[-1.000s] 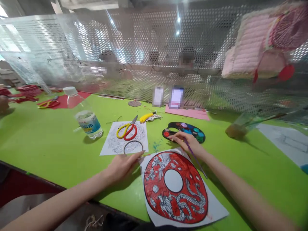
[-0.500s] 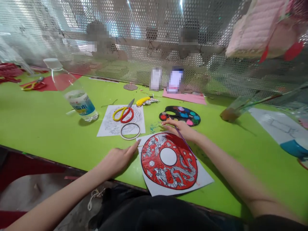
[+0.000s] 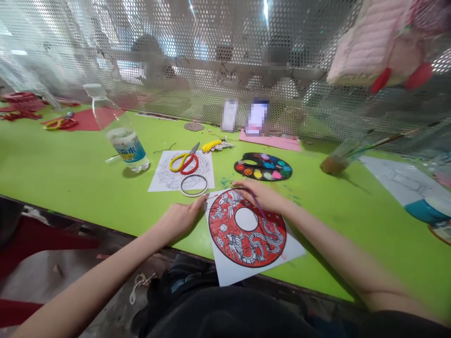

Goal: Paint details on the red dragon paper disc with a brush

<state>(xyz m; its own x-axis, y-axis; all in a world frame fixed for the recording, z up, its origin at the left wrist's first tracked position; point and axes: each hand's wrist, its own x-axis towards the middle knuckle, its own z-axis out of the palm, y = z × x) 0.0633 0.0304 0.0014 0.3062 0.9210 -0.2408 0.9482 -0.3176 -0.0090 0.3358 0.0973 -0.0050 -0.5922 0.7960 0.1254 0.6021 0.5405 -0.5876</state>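
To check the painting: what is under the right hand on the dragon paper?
The right hand lies over the upper edge of the red dragon disc; the painting under the palm cannot be seen. Red paint shows beside it.

Bright overhead light, white glare through the perforated silver metal screen [image 3: 197, 47], short soft shadows beside the clear plastic water bottle [image 3: 123, 141] on the lime-green tabletop [image 3: 70, 164], wide-angle bending toward the edges, slight blur along the bare right forearm [image 3: 334, 249]

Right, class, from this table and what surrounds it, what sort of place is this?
Probably an art or craft workshop: a green work table holds a paint palette, scissors and a red-painted dragon disc on paper, with a paintbrush in the right hand.
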